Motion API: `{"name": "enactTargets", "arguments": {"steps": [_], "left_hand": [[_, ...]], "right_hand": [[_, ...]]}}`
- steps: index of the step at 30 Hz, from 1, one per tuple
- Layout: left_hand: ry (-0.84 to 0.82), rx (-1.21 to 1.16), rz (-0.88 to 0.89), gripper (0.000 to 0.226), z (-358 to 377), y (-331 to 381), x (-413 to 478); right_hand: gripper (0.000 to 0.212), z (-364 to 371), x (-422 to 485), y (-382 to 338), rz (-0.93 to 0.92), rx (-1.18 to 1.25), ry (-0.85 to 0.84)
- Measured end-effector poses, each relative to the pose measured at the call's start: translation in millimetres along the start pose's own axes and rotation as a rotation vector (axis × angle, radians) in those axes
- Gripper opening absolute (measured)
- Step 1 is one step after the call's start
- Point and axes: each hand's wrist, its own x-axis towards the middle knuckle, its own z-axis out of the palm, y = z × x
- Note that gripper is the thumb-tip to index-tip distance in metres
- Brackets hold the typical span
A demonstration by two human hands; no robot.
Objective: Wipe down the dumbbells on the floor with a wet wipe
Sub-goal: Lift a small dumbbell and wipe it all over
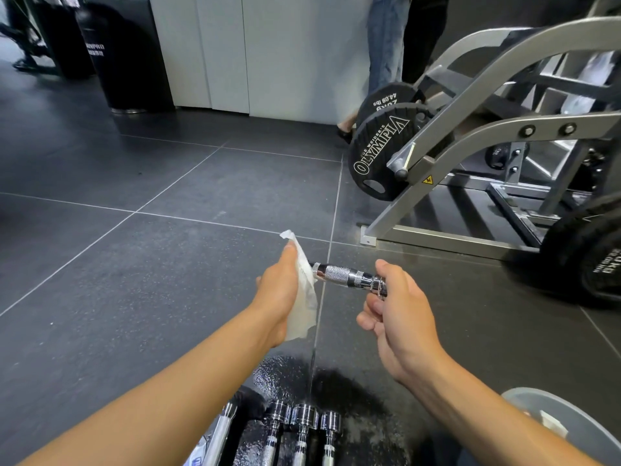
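- We see the dark speckled floor (134, 264), with more chrome dumbbells (302, 428) lying near us.
- The knurled dumbbell handle (342, 274) hangs between our hands, long axis left to right (slightly tilted).
- Our right hand (400, 314) pinches its right end; our left hand (279, 290) grips the limp wet wipe (307, 297) against its left end.

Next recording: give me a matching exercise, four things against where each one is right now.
1 wet wipe
2 chrome dumbbell handle
3 chrome dumbbells
4 black weight plate

a lying on the floor
b mounted on the grey machine
c held in the left hand
d gripped at one end by the right hand

Pairs: 1-c, 2-d, 3-a, 4-b
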Motion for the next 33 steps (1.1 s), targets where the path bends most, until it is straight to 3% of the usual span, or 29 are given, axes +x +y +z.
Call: {"name": "enactTargets", "arguments": {"steps": [1, 4, 6, 10, 15, 21, 25, 29, 31, 33], "left_hand": [[0.025, 0.058, 0.018, 0.1, -2.8, -0.1, 1.3], [0.111, 0.129, 0.055, 0.068, -6.6, 0.6, 4.0], [0.02, 0.06, 0.063, 0.058, -3.5, 0.8, 3.5], [0.016, -0.124, 0.084, 0.04, -0.5, 5.2, -2.4], [-0.027, -0.44, -0.048, 0.023, -2.4, 12.4, -5.4], [-0.041, -0.699, -0.009, 0.032, -3.5, 18.1, -0.5], [-0.174, -0.692, -0.015, 0.039, -5.1, 19.8, -4.8], [-0.333, -0.656, -0.055, 0.029, -0.9, 19.0, -15.9], [-0.391, -0.625, -0.038, 0.035, -0.8, 20.3, -19.5], [-0.442, -0.618, -0.021, 0.04, -0.9, 22.3, -23.0]], "right_hand": [[0.015, -1.5, 0.5, 0.9, -0.018, -0.019, -0.003], [0.021, -3.9, 1.0, 2.0, -0.077, -0.086, -0.015], [0.022, -3.0, -0.1, 1.3, -0.108, -0.115, -0.022], [0.026, 1.1, -4.2, 3.5, -0.149, -0.154, -0.043], [0.026, 5.9, -12.1, 14.7, -0.159, -0.241, -0.11], [0.031, 9.8, -20.7, 29.9, -0.013, -0.268, -0.275], [0.042, 18.7, -28.0, 33.7, 0.213, -0.06, -0.36], [0.048, 17.5, -28.0, 21.3, 0.442, 0.13, -0.524], [0.052, 15.4, -24.9, 19.6, 0.441, 0.112, -0.563], [0.061, 13.4, -21.6, 23.8, 0.315, -0.006, -0.536]]}}
